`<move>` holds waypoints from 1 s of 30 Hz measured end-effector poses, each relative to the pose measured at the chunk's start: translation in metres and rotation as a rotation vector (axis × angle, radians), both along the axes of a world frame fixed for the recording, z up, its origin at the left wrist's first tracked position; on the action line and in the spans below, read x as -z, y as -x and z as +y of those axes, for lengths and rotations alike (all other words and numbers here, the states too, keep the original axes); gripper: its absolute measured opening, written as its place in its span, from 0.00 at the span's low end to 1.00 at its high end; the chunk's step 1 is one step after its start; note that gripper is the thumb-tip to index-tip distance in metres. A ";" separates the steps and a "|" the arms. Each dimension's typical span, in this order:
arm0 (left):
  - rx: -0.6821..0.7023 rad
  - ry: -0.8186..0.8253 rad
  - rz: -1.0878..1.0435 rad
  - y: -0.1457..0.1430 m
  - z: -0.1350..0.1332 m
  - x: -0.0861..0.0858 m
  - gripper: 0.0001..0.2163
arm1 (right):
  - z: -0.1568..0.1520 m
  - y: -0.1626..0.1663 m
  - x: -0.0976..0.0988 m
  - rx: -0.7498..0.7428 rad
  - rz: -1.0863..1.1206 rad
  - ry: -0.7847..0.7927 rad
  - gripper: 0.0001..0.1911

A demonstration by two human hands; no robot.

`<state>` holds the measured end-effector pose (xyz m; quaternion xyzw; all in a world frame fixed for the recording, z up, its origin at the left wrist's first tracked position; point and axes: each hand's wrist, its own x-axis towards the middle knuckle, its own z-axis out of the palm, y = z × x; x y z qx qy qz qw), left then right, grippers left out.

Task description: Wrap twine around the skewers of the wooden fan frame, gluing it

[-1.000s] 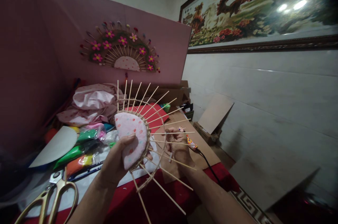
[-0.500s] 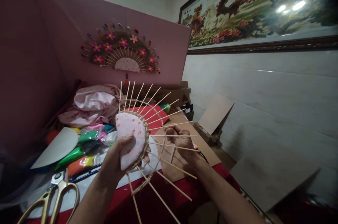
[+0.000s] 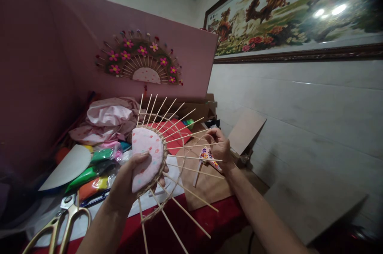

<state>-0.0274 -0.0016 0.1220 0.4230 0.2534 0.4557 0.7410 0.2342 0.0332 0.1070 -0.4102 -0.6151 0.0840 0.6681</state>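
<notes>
My left hand [image 3: 127, 178] grips a half-moon padded piece [image 3: 149, 166], covered in pale spotted cloth, thumb on its front and fingers behind. Thin wooden sticks [image 3: 185, 205] fan out from its curved edge, which has a braided twine border. A second line of twine [image 3: 155, 212] loops through the sticks farther out. Its loose length runs to my right hand [image 3: 220, 146], whose fingers are pinched together on the twine near the stick tips at the right. The fingertips partly hide the strand.
Gold-handled scissors [image 3: 70, 206] lie at lower left beside bagged coloured clay [image 3: 92, 188] and a pale half-disc [image 3: 67, 168]. Behind are crumpled cloth [image 3: 110, 116] and red card [image 3: 176, 132]. A patterned item [image 3: 206, 154] rests on brown board [image 3: 197, 200]. A flowered fan [image 3: 146, 74] hangs on the pink panel.
My right hand has moved up and to the right, away from the sticks, drawing the twine outward. The patterned item beneath it now shows. The fan in my left hand has tilted slightly.
</notes>
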 end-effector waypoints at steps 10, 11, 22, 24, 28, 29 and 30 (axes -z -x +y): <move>0.038 0.044 0.023 0.000 0.000 -0.001 0.14 | -0.008 -0.005 -0.013 0.080 0.057 -0.150 0.10; 0.036 0.051 0.025 0.000 0.000 -0.001 0.14 | -0.007 -0.006 -0.014 0.067 0.051 -0.146 0.10; 0.057 0.044 0.034 -0.002 -0.002 0.005 0.16 | 0.012 0.007 0.004 -0.132 0.321 0.111 0.13; 0.069 0.054 0.016 -0.005 -0.003 0.005 0.18 | 0.013 0.019 0.011 -0.152 0.348 0.152 0.13; 0.066 0.117 -0.051 -0.010 -0.002 0.005 0.16 | 0.006 0.039 0.020 -0.171 0.337 0.183 0.10; 0.039 0.143 -0.079 -0.010 -0.001 0.005 0.15 | 0.002 0.043 0.022 -0.179 0.333 0.191 0.10; 0.017 0.167 -0.103 -0.010 0.000 0.006 0.14 | -0.002 0.047 0.022 -0.188 0.328 0.201 0.10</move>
